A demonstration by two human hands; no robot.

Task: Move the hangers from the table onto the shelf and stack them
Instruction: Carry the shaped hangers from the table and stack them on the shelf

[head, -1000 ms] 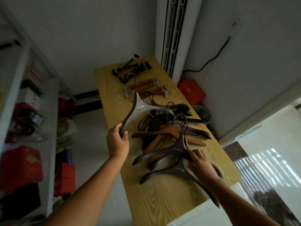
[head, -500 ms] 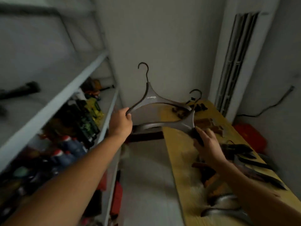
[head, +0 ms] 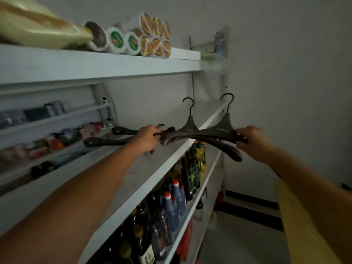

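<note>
Two dark grey hangers hang in the air over the front edge of the white middle shelf [head: 118, 180], hooks pointing up. My left hand [head: 149, 135] grips the left arm of one hanger [head: 187, 128]. My right hand [head: 251, 139] grips the right arm of the other hanger [head: 222, 130]. The two hangers overlap in the middle. Further back on the same shelf lie dark hangers [head: 108, 141], partly hidden behind my left hand. Only a yellow corner of the table [head: 297, 216] shows at the lower right.
Round tubs [head: 133, 40] and a pale bag [head: 38, 25] fill the top shelf. Bottles [head: 171, 202] crowd the shelf below the hangers. Small goods [head: 47, 143] line an inner shelf at the left. A grey wall stands behind.
I turned from the table to the shelf. Both hangers rose from table height to the middle shelf, and each hand still holds one.
</note>
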